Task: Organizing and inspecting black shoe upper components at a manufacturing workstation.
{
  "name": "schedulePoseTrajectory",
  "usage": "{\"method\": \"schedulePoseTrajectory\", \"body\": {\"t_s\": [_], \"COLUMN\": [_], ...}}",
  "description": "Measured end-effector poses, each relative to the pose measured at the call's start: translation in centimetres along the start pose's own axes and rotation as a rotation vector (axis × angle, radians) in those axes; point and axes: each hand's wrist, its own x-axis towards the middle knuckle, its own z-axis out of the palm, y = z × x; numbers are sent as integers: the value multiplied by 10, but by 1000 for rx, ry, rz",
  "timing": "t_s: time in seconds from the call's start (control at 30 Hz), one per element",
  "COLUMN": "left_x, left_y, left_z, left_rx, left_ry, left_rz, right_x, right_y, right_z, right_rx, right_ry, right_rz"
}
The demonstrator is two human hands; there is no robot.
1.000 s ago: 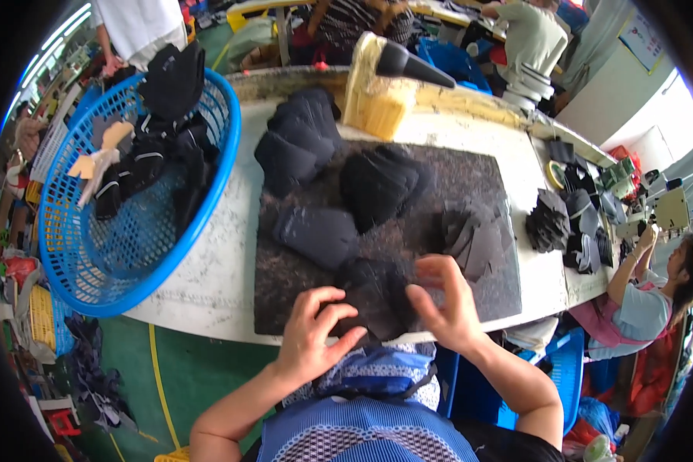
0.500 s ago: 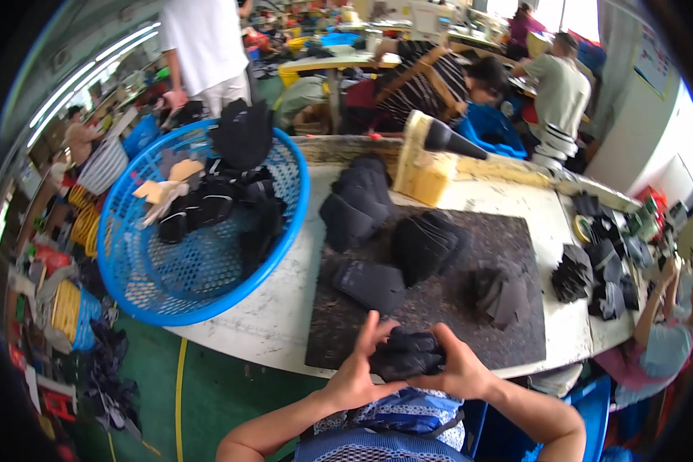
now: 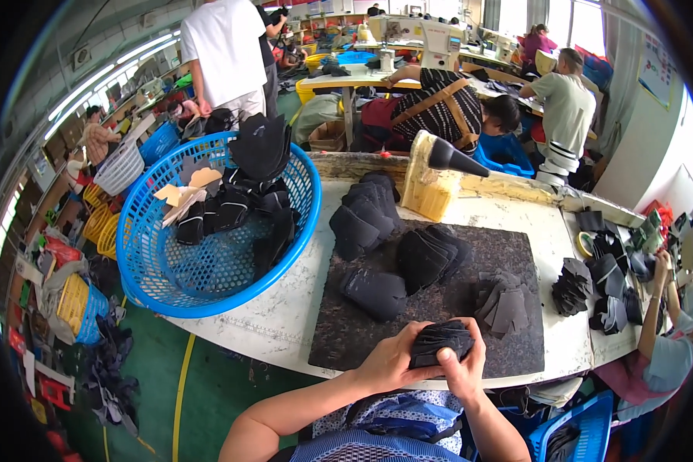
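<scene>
Close to the table's near edge, a thick stack of black fabric pieces (image 3: 441, 341) is squeezed between my two hands. My left hand (image 3: 393, 360) wraps its left side, while my right hand (image 3: 468, 363) grips the right side with the thumb pressed on the front. Beneath and beyond them lies a dark speckled board (image 3: 470, 258). On it rest a black fabric stack (image 3: 373, 292) at the left, a fanned black pile (image 3: 431, 254) in the middle and a smaller grey-black pile (image 3: 504, 304) at the right. Another fanned pile (image 3: 363, 215) sits along the board's far left.
A big blue perforated basket (image 3: 131, 266) with black pieces and tan scraps stands at the left. A dark cone on a yellowish block (image 3: 431, 189) rises at the back. More black pieces (image 3: 574, 286) lie to the right, near a co-worker (image 3: 662, 346). A blue crate (image 3: 593, 423) is below.
My hands have closed in around the black stack, which is now turned and raised with its layered edges showing. They have shifted slightly right. The whole view has tilted upward a little.
</scene>
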Motion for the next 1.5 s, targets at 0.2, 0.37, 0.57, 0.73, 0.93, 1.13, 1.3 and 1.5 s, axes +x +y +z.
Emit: {"method": "schedulePoseTrajectory", "body": {"t_s": [0.2,0.37,0.57,0.73,0.93,1.13,1.3,1.5], "left_x": [7,38,38,54,20,12,10,5], "left_y": [29,28,6,4,-36,-54,-62,-60], "left_z": [28,13,13,-35,-39,-69,-104,-68], "left_rx": [-171,14,84,127,788,705,579,448], "left_ry": [241,245,194,383,185,-69,-214,202], "left_rz": [-103,113,-21,-55,-224,-36,64,-133], "right_x": [6,12,35,149,209,197,150,121], "right_y": [-4,-30,-57,-54,26,33,-47,-35], "right_z": [-6,-21,-64,-164,-219,-207,-117,10], "right_rx": [-202,58,-227,-98,-336,-1134,-715,-771], "right_ry": [158,28,-244,153,97,269,136,-455], "right_rz": [-261,-94,-61,25,594,201,-368,-556]}}
